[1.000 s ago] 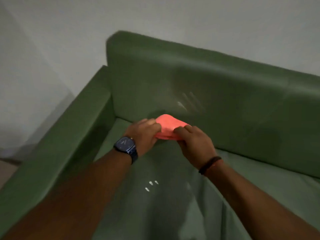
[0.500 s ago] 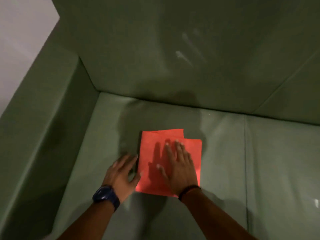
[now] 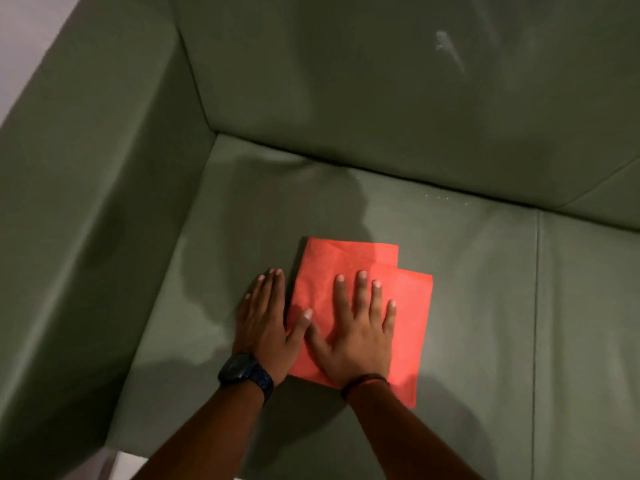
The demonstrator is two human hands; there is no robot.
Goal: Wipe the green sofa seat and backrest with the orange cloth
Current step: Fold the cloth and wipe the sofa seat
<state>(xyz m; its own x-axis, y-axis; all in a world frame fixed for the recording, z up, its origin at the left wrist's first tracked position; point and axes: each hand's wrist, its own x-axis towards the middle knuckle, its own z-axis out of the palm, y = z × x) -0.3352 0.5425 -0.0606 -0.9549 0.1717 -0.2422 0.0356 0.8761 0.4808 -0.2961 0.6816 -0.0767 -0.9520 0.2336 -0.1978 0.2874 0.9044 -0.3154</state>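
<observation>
The orange cloth (image 3: 405,306) lies folded flat on the green sofa seat (image 3: 485,306), near the left corner. My right hand (image 3: 356,327) rests palm down on the cloth with its fingers spread. My left hand (image 3: 266,323), with a dark watch at the wrist, lies flat on the seat at the cloth's left edge, its thumb on the cloth. The backrest (image 3: 346,81) rises behind, with a pale smear (image 3: 448,50) at the upper right.
The left armrest (image 3: 86,202) walls in the seat on the left. A seam (image 3: 536,323) splits the seat cushions to the right of the cloth. Small pale specks (image 3: 446,198) lie along the seat's back edge. Pale floor (image 3: 117,465) shows at bottom left.
One second ago both hands held the bunched cloth up by the backrest. It has since been laid flat on the seat; both hands have slid slightly and now press flat.
</observation>
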